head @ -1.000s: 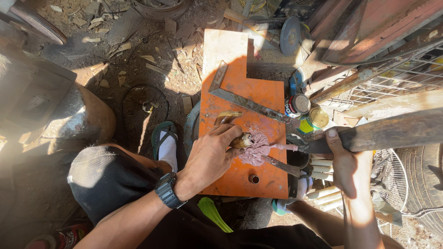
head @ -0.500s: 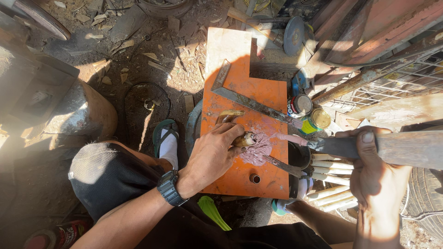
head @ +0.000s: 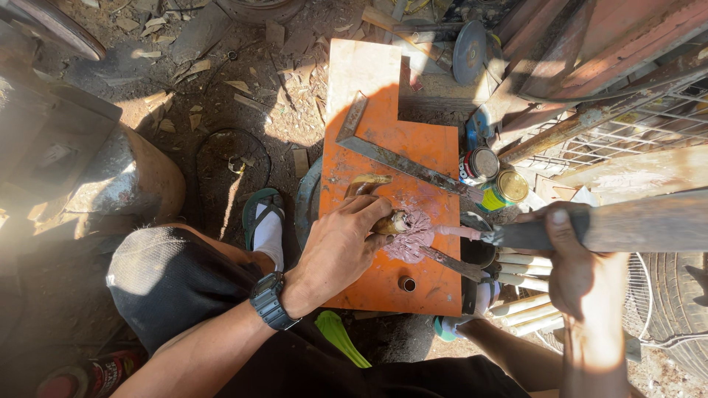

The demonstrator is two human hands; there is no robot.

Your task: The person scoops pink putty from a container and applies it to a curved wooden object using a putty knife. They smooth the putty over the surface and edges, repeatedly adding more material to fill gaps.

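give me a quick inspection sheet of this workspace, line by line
surface: orange board on dirt ground, smeared with a pinkish putty patch.
job's things: small wooden piece on the board; wooden-handled tool, its tip at the putty.
clutter: metal square, two tins, putty knife, wood chips.
grippers: left hand presses on the wooden piece; right hand grips the tool handle.
cables: nothing seen.
surroundings: wire mesh, tyre, sandalled foot.

Outdoor workshop: wood chips (head: 177, 103), steel square (head: 398, 158), paint tins (head: 494, 175)
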